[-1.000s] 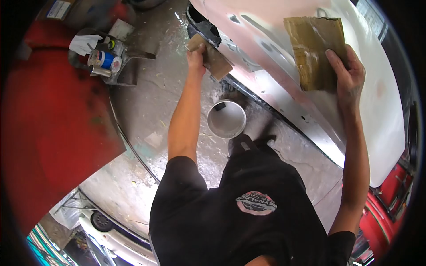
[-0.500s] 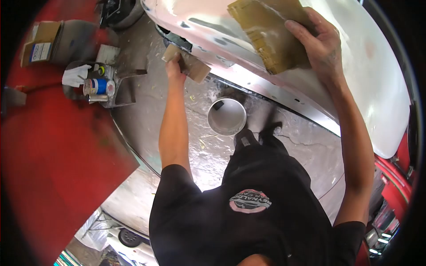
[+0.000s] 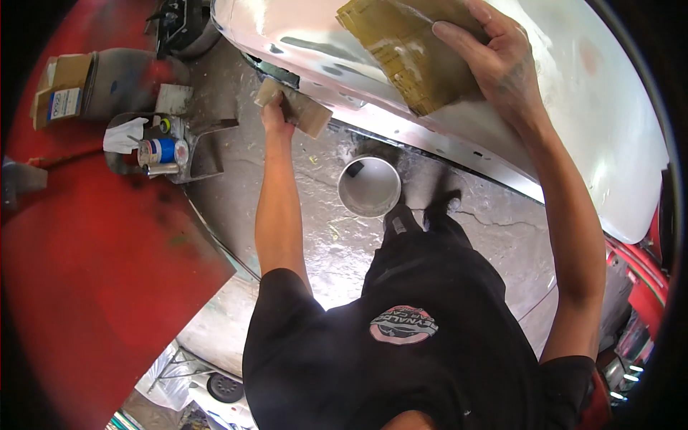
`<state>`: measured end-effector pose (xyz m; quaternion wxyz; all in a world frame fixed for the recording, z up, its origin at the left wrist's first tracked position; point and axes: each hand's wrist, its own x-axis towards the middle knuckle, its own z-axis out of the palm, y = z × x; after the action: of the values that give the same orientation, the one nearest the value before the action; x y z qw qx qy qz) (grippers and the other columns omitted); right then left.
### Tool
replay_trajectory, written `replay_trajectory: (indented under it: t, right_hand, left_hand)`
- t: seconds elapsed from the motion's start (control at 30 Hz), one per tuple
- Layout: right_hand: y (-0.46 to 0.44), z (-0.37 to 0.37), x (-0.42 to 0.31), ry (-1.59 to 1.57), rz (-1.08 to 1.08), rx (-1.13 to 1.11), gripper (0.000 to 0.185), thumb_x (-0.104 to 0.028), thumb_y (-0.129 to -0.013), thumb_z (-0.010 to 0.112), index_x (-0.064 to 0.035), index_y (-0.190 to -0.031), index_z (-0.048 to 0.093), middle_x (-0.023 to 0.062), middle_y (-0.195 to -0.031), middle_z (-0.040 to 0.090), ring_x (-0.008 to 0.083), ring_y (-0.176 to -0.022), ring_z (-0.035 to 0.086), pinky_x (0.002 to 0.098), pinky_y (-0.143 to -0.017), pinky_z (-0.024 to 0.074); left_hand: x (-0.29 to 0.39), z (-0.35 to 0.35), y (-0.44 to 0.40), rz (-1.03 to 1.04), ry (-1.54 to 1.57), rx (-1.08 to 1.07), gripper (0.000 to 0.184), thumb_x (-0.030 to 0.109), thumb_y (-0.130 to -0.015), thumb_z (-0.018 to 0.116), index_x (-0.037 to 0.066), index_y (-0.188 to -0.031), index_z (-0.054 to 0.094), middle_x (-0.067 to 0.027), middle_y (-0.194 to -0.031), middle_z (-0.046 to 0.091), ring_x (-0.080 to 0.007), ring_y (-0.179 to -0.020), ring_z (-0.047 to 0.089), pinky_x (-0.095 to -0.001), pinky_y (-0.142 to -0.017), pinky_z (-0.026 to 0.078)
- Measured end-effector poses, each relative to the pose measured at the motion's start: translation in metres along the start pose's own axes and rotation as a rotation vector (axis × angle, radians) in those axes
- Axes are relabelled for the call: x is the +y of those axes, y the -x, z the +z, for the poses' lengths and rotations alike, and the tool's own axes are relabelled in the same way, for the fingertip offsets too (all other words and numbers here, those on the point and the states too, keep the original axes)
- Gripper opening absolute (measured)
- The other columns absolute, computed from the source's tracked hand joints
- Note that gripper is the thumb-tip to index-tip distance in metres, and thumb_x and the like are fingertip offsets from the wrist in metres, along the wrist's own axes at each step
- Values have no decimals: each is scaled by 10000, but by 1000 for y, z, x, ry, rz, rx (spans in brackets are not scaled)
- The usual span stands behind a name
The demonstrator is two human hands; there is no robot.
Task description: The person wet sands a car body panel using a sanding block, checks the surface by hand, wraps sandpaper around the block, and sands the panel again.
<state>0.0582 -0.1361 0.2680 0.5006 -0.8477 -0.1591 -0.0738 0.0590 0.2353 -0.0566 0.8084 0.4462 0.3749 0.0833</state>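
My right hand (image 3: 505, 61) is closed on a wet, olive-brown sheet that looks like sandpaper (image 3: 419, 54), thumb on its near face. The sheet is up in front of a white and pinkish car panel (image 3: 573, 93); I cannot tell whether it touches. In my left hand (image 3: 276, 118) is a tan rectangular block (image 3: 307, 113), like a sanding block, gripped near one end. The block is beside the lower edge of the car body, above the floor. Below and between my hands, a round white bucket (image 3: 369, 188) stands on the floor by my feet.
To the left, a small stand (image 3: 204, 147) carries cans and a white cloth (image 3: 124, 136). An open cardboard box (image 3: 68, 86) is behind it. A large red panel (image 3: 100, 279) fills the left side. Red hoses (image 3: 638, 269) hang at the right.
The view has shifted slightly. My right hand and the sheet appear a little farther left and higher; my left hand and the block are slightly left. Both grips are unchanged.
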Motion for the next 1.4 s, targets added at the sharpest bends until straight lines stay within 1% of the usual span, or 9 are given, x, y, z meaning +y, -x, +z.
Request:
replay_trajectory:
  t: [0.43, 0.63, 0.73, 0.83, 0.93, 1.07, 1.13, 1.23, 1.4]
  right_hand:
    - [-2, 0, 0, 98, -41, 12, 222, -138, -894, 681, 35, -1033, 682, 135, -881, 706, 189, -810, 641, 344, -755, 511]
    - [-1, 0, -3, 8, 26, 2, 210, -135, -900, 671, 37, -1021, 678, 133, -856, 699, 181, -795, 633, 340, -738, 508]
    - [-3, -4, -15, 80, 88, -28, 206, -135, -903, 666, 37, -1015, 676, 130, -847, 695, 174, -789, 627, 336, -730, 507]
    - [-2, -3, -8, 42, 35, -21, 209, -139, -904, 666, 39, -1013, 674, 131, -844, 695, 173, -787, 625, 336, -727, 507]
    - [-2, -3, -11, 22, 82, -32, 210, -135, -900, 673, 40, -1016, 673, 129, -846, 697, 173, -789, 626, 337, -728, 508]
    - [-2, -4, -11, 58, 22, -7, 209, -125, -900, 680, 40, -1030, 674, 140, -858, 701, 178, -793, 632, 339, -735, 511]
    - [0, -3, -10, 71, -30, 10, 208, -118, -901, 682, 39, -1036, 675, 149, -868, 703, 180, -798, 635, 337, -738, 513]
    - [-2, -2, -5, 28, 11, 4, 209, -115, -901, 686, 38, -1043, 679, 153, -880, 708, 180, -805, 636, 339, -743, 516]
    - [-1, 0, 1, 11, -29, 26, 214, -116, -903, 691, 40, -1050, 686, 135, -885, 719, 169, -806, 632, 342, -744, 518]
  left_hand:
    - [1, 4, 2, 1, 9, 34, 401, 106, -954, 647, -9, -1335, 596, -139, -1222, 670, -309, -1119, 651, -474, -973, 523]
    - [6, 11, 11, -14, -1, 45, 424, 107, -952, 647, 12, -1359, 580, -140, -1246, 659, -318, -1125, 651, -479, -992, 524]
    - [7, 10, 12, -15, -7, 33, 430, 108, -951, 648, 17, -1365, 577, -137, -1248, 658, -318, -1133, 649, -481, -1001, 520]
    - [3, 5, 5, -8, 4, 17, 429, 110, -948, 654, 20, -1361, 582, -133, -1241, 660, -314, -1134, 647, -483, -1005, 514]
    - [-1, 2, -2, 9, 2, 12, 428, 114, -945, 662, 24, -1357, 587, -128, -1238, 660, -307, -1130, 645, -484, -1005, 512]
    - [-3, -3, -7, -11, 14, 4, 430, 114, -943, 666, 25, -1357, 591, -124, -1234, 660, -302, -1115, 647, -486, -1002, 513]
    - [3, 4, 2, -17, -18, 36, 423, 109, -941, 667, 27, -1349, 596, -123, -1222, 663, -304, -1106, 650, -494, -994, 517]
    - [4, 6, 3, -23, -13, 51, 412, 106, -938, 668, 28, -1337, 603, -125, -1205, 667, -308, -1095, 653, -508, -977, 526]
    - [3, 7, 4, -30, 6, 76, 413, 112, -936, 675, 30, -1335, 603, -128, -1199, 669, -317, -1081, 659, -518, -957, 540]
